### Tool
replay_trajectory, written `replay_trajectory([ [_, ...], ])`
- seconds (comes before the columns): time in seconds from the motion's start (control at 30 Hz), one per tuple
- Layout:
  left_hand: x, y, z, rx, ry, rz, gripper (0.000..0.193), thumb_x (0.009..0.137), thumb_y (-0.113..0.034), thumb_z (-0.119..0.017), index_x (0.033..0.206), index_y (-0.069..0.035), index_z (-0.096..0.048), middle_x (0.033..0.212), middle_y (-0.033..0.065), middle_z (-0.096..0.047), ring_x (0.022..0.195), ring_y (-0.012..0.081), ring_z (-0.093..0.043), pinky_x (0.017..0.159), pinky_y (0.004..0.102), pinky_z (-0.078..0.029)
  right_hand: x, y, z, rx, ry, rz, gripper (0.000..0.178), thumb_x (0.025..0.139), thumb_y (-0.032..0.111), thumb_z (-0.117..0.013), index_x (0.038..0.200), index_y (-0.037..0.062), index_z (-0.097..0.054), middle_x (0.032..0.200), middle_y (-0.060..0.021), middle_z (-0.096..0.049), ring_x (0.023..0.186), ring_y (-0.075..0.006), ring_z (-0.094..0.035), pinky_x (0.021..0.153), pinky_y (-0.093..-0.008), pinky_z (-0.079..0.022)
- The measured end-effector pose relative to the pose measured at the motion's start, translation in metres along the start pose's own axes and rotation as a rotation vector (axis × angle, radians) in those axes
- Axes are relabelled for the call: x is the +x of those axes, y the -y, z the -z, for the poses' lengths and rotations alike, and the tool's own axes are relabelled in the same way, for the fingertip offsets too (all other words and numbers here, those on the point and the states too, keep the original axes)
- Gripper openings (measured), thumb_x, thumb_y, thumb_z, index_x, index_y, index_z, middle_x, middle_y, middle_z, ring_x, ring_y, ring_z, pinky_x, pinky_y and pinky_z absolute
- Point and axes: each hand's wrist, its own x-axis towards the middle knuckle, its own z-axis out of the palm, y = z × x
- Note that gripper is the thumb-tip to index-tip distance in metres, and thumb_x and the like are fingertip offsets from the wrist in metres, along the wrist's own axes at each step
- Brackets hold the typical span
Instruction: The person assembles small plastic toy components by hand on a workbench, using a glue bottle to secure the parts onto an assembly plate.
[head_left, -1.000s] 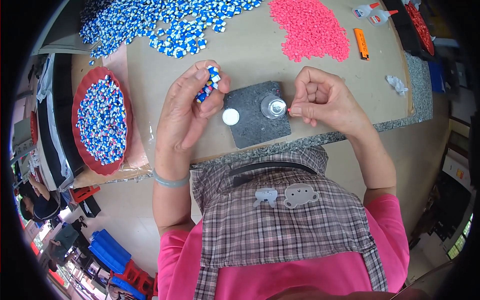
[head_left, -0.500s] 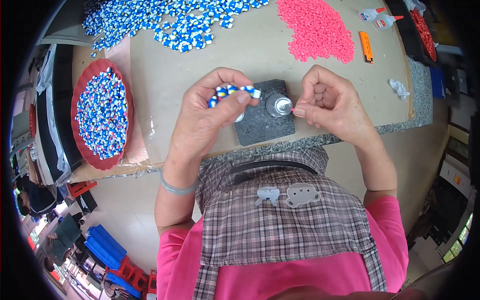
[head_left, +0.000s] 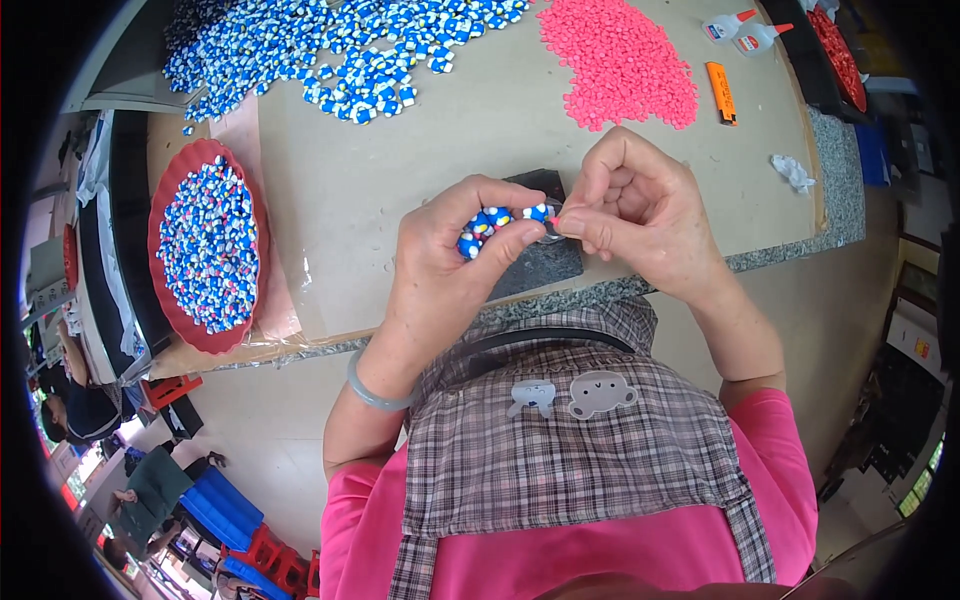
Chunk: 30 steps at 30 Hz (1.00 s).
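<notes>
Hands (head_left: 440, 250) closer together, labelled bottles (head_left: 757, 40) beyond

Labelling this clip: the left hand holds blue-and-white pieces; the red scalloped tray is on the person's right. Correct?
Not quite: the head view shows the red scalloped tray on the person's left. The left hand does hold blue-and-white pieces.

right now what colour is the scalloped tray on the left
The scalloped tray is dull red, clearest in the head view.
</notes>
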Motion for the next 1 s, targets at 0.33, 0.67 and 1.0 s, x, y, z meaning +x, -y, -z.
replay_trajectory([
  [0.33, 0.003, 0.0, -0.004, 0.302, 0.002, -0.299, 0.02, 0.078, -0.004, -0.073, 0.096, -0.002, -0.065, 0.085, 0.0103, -0.066, 0.074, 0.025, -0.066, 0.064, 0.0316, -0.051, 0.0, -0.001, -0.002, -0.159, -0.019, 0.001, 0.021, 0.083, -0.001, -0.069, 0.087, 0.0039, -0.05, 0.076, -0.0013, -0.059, 0.066, -0.0051, -0.058, 0.057, -0.0192, -0.047],
  [0.67, 0.0, 0.005, 0.0, 0.276, 0.019, -0.379, 0.019, 0.08, -0.004, -0.072, 0.097, -0.001, -0.064, 0.088, 0.01, -0.067, 0.077, 0.0218, -0.066, 0.062, 0.0295, -0.052, -0.007, 0.002, -0.008, -0.62, -0.131, 0.266, 0.023, 0.078, 0.005, -0.074, 0.083, 0.0028, -0.052, 0.066, -0.0038, -0.057, 0.056, -0.0126, -0.057, 0.052, -0.0251, -0.047],
  [1.0, -0.002, 0.034, 0.042, -1.317, 0.035, 0.228, 0.019, 0.097, -0.007, -0.047, 0.113, 0.003, -0.05, 0.104, 0.0171, -0.053, 0.076, 0.0126, -0.052, 0.054, 0.0202, -0.042, 0.012, -0.04, 0.054, -0.831, -0.447, 0.196, 0.012, 0.08, 0.004, -0.071, 0.088, 0.0028, -0.063, 0.076, -0.0062, -0.062, 0.067, -0.0164, -0.062, 0.062, -0.0295, -0.051],
])
